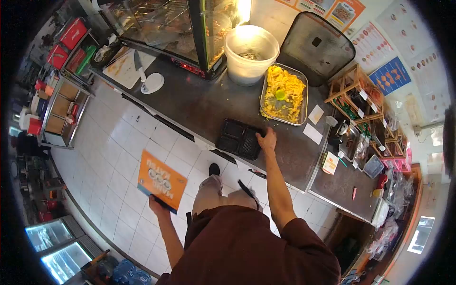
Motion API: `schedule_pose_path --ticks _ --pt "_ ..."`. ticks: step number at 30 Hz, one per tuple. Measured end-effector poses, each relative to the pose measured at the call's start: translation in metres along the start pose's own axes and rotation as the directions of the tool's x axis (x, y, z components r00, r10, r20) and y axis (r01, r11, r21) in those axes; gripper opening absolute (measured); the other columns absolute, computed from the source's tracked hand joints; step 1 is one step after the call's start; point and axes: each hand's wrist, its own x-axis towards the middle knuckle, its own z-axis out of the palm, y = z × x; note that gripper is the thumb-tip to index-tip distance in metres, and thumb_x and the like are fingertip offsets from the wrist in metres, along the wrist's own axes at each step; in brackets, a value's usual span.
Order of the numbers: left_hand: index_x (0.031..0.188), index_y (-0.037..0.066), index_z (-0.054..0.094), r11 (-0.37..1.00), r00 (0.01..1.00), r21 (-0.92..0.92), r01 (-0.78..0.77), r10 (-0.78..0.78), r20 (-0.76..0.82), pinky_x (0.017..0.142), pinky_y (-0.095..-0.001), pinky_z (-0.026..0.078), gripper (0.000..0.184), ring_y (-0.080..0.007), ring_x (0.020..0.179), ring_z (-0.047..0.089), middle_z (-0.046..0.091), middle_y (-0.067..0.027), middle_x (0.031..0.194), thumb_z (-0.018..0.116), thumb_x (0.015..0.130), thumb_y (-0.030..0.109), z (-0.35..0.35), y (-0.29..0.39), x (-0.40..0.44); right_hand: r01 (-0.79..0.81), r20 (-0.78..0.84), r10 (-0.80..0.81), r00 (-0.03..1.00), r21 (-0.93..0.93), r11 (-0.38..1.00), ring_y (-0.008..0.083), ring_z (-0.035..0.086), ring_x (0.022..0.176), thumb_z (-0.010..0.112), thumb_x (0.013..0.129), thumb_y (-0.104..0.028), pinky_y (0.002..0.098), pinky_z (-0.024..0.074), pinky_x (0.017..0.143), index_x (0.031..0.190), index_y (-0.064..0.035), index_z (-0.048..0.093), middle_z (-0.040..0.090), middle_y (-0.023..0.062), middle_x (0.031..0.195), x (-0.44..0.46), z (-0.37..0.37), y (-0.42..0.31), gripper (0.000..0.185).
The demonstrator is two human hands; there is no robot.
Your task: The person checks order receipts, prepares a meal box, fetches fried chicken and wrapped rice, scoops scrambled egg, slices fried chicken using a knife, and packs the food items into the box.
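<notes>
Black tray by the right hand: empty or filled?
Empty, as far as the view shows: the black tray at the right hand shows only dark, bare compartments.

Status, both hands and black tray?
Left hand holding orange KATSU packaging. Right hand at black compartment tray, right edge. Tray on counter; metal food tray beyond, not touching.

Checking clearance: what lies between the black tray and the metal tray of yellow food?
Head view: dark counter, with yellow crumbs by the metal tray. The right hand is at the black tray, beside that stretch.
</notes>
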Motion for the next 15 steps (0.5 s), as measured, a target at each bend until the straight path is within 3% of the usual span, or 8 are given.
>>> schedule_pose_path --ticks 2,3,5,6,7,8,12,15 --pt "0.123 0.001 0.053 1.0 0.979 -0.001 -0.03 0.029 0.2 0.096 -0.0449 0.048 0.043 -0.0299 0.108 0.061 0.061 -0.0153 0.119 0.036 0.098 0.032 0.034 -0.004 0.015 0.001 -0.174 -0.034 0.984 -0.183 0.983 0.0336 0.065 0.095 0.075 0.081 -0.029 0.0393 0.0519 0.08 0.126 -0.0035 0.056 0.065 0.0182 0.11 -0.012 -0.022 -0.014 0.055" --pt "0.118 0.0 0.055 0.989 0.968 0.097 -0.11 0.084 0.235 0.093 -0.0428 0.049 0.036 -0.0267 0.103 0.062 0.061 -0.0136 0.112 0.041 0.098 0.027 0.055 -0.011 0.02 -0.092 0.06 0.084 0.995 0.139 0.986 0.0311 0.064 0.098 0.075 0.082 -0.029 0.0385 0.0519 0.081 0.129 -0.0033 0.054 0.063 0.0173 0.114 -0.021 -0.049 -0.032 0.058" --pt "0.103 0.002 0.059 0.963 0.938 0.181 -0.197 0.132 0.321 0.081 -0.0355 0.049 0.025 -0.0177 0.092 0.06 0.063 -0.0062 0.099 0.044 0.1 0.022 0.117 -0.023 0.006 -0.443 0.536 0.072 0.841 0.607 0.66 0.0261 0.062 0.102 0.074 0.084 -0.031 0.0368 0.0518 0.081 0.134 -0.003 0.049 0.06 0.0154 0.12 -0.044 -0.117 -0.076 0.062" --pt "0.101 0.003 0.06 0.934 0.932 0.292 -0.207 0.098 0.349 0.076 -0.0322 0.046 0.025 -0.0136 0.085 0.057 0.062 -0.0035 0.093 0.047 0.102 0.024 0.142 -0.034 0.005 -0.392 0.53 -0.03 0.847 0.663 0.638 0.0234 0.062 0.1 0.076 0.083 -0.032 0.0361 0.0519 0.083 0.137 -0.0037 0.047 0.058 0.0156 0.124 -0.061 -0.136 -0.088 0.067" --pt "0.102 0.003 0.06 0.888 0.904 0.379 -0.262 0.088 0.419 0.075 -0.0308 0.045 0.025 -0.0128 0.082 0.054 0.062 -0.0035 0.09 0.048 0.102 0.025 0.168 -0.044 -0.003 -0.335 0.506 -0.129 0.853 0.72 0.608 0.0207 0.062 0.098 0.077 0.082 -0.034 0.0355 0.0521 0.085 0.139 -0.0045 0.045 0.056 0.0158 0.129 -0.078 -0.152 -0.102 0.072" --pt "0.102 0.001 0.059 0.878 0.888 0.396 -0.27 0.068 0.454 0.075 -0.0301 0.045 0.028 -0.0129 0.081 0.053 0.061 -0.0038 0.09 0.047 0.103 0.026 0.203 -0.05 -0.025 -0.231 0.44 -0.122 0.89 0.663 0.712 0.0232 0.062 0.099 0.08 0.078 -0.033 0.0358 0.0512 0.087 0.141 -0.0038 0.043 0.055 0.0171 0.13 -0.093 -0.172 -0.12 0.078" --pt "0.106 -0.002 0.057 0.809 0.655 0.414 -0.418 -0.047 0.754 0.076 -0.029 0.045 0.027 -0.0138 0.083 0.055 0.063 -0.0071 0.092 0.047 0.103 0.023 0.273 -0.079 -0.098 0.174 0.03 -0.188 0.982 0.265 0.949 0.028 0.062 0.103 0.087 0.068 -0.024 0.0363 0.051 0.088 0.139 -0.0023 0.043 0.057 0.0184 0.124 -0.111 -0.201 -0.139 0.086" --pt "0.108 -0.003 0.056 0.715 0.442 0.337 -0.613 -0.043 0.896 0.075 -0.0288 0.045 0.025 -0.0141 0.084 0.056 0.063 -0.0099 0.091 0.051 0.101 0.021 0.297 -0.1 -0.13 -0.006 -0.202 0.068 0.977 0.292 0.956 0.0321 0.062 0.101 0.088 0.064 -0.018 0.0369 0.0507 0.088 0.137 -0.0013 0.045 0.06 0.0201 0.117 -0.113 -0.204 -0.117 0.086"
